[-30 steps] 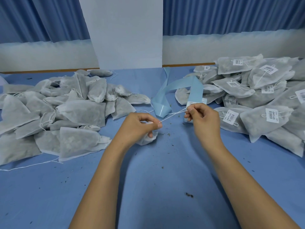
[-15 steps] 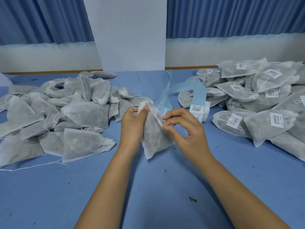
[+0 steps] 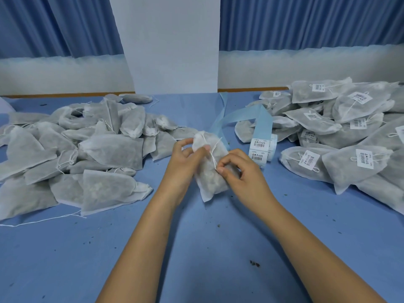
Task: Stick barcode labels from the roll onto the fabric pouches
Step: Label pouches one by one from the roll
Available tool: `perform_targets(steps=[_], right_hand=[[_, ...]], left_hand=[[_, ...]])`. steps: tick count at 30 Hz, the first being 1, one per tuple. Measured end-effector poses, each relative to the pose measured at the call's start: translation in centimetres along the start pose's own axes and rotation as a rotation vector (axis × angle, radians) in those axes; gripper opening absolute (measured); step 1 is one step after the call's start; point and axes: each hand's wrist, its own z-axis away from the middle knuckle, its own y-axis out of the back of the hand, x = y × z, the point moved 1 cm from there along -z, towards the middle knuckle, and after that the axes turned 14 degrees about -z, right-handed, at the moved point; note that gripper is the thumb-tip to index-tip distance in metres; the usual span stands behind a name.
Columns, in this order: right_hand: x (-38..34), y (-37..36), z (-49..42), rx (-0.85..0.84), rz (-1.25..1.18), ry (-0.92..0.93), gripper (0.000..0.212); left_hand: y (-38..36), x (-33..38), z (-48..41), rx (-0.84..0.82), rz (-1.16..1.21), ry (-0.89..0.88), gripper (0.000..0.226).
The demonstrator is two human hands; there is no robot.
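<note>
Item 1, as I read it from the head view: one pouch [image 3: 211, 169] of thin, slightly translucent white nonwoven fabric, soft and crumpled, roughly rectangular with a gathered neck at the top and a flat seamed corner at the bottom. Dark, lumpy filling shows through the weave. It sits at table centre, tilted, its lower corner touching or just above the cloth; I cannot tell which. No label shows on its visible face.

Item 2: white twisted drawstring [image 3: 213, 155], running down the front of the pouch.

Item 3: left hand [image 3: 185, 159], fingers curled around the pouch's neck and upper left edge, thumb on top.

Item 4: right hand [image 3: 237, 171], closed to a pinch, thumb and forefinger on the drawstring against the pouch's right side.

Item 5: label roll [image 3: 262, 149], at about 2 o'clock from the pouch, white barcode labels on glossy pale blue backing, a loose tail of which arcs away toward 12.

Item 6: unlabelled pouch heap [image 3: 87, 149], at 9 o'clock, grey-white, flat and rumpled.

Item 7: labelled pouch heap [image 3: 349, 138], at 3 o'clock, each showing a small white barcode rectangle.

Item 8: table cover [image 3: 196, 259], matte blue, speckled with dark crumbs.
</note>
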Motion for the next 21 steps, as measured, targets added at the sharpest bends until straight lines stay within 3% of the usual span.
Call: perform_targets(steps=[2,9,11,13,15,18,21], right_hand=[[0.1,0.2,-0.1,0.009,0.012,0.012,0.009],[-0.4,-0.5,0.0,-0.051,-0.029,-0.001,0.007],[-0.5,0.8,-0.4,0.148,-0.063,-0.013,0.012],[0.0,3.3,-0.9,0.484,0.003,-0.063,0.014],[1.1,5.8,-1.3,0.660,0.118,-0.249,0.018],[2.8,6.5,-1.8,0.572,-0.030,-0.516,0.022],[3.5,6.0,-1.9,0.531,-0.037,-0.456,0.005]], left_hand=[[-0.6,-0.2,0.0,-0.031,-0.136,-0.060,0.036],[-1.1,-0.5,0.6,0.385,-0.337,-0.365,0.037],[-1.1,-0.2,0.5,0.434,-0.344,-0.395,0.034],[-1.6,0.3,0.0,0.484,-0.413,-0.443,0.030],[-2.8,0.9,-0.5,0.502,-0.492,-0.513,0.025],[-5.5,1.3,-1.0,0.447,-0.580,-0.595,0.016],[-8.0,-0.1,-2.1,0.318,-0.714,-0.602,0.021]])
